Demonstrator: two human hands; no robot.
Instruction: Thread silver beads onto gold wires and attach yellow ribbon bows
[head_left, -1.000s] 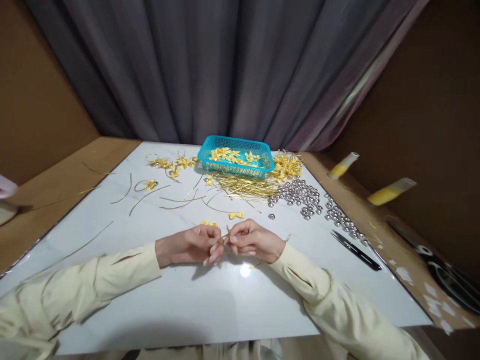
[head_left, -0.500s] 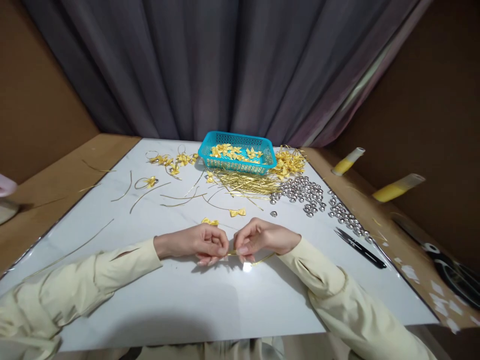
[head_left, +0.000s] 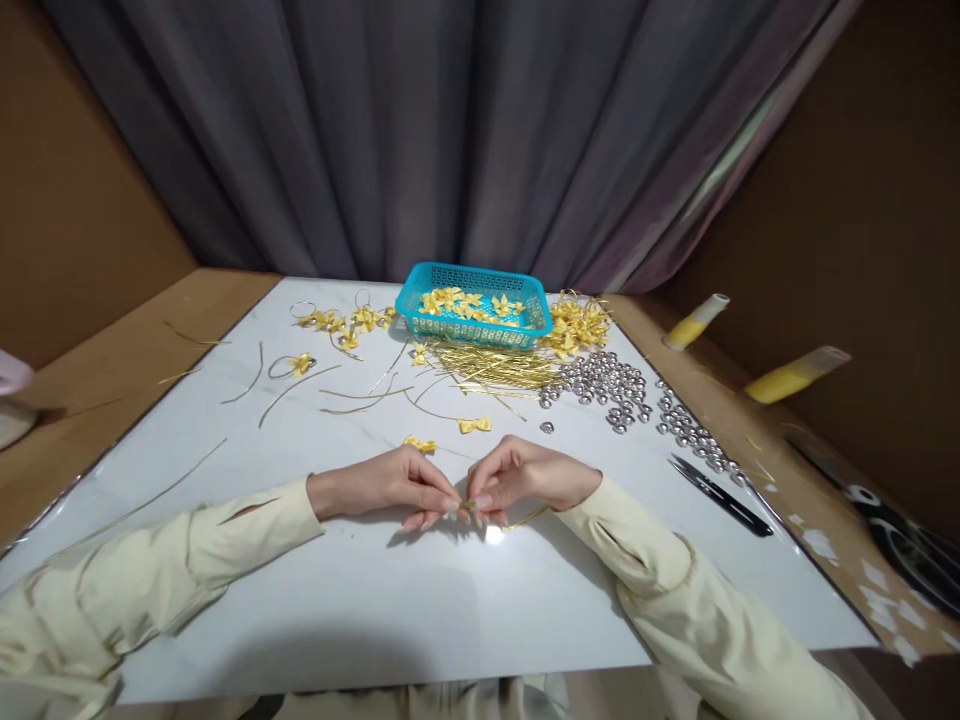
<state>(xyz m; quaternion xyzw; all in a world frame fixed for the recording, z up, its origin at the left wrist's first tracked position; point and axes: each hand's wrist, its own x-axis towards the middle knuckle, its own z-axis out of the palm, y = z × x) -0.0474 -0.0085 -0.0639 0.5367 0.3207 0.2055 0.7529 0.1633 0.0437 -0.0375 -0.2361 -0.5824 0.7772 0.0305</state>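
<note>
My left hand (head_left: 411,488) and my right hand (head_left: 519,482) meet over the white sheet, fingertips almost touching. Both pinch a thin gold wire (head_left: 527,518), whose free end sticks out below my right hand. The piece between the fingertips is small and mostly hidden. Just behind my left hand lies a yellow bow (head_left: 420,444), and another yellow bow (head_left: 475,426) is a little farther back. A single silver bead (head_left: 547,428) rests beyond my right hand.
A blue basket (head_left: 474,334) holds yellow bows. Around it lie gold wires (head_left: 499,366), a bow pile (head_left: 581,327) and silver beads (head_left: 606,382). A black tool (head_left: 724,497) is at right, with scissors (head_left: 911,550) beyond. Loose wires are scattered at left.
My left fingertips have moved slightly right, closer to my right hand's, and the short stretch of wire between them shows less. My right hand has barely moved.
</note>
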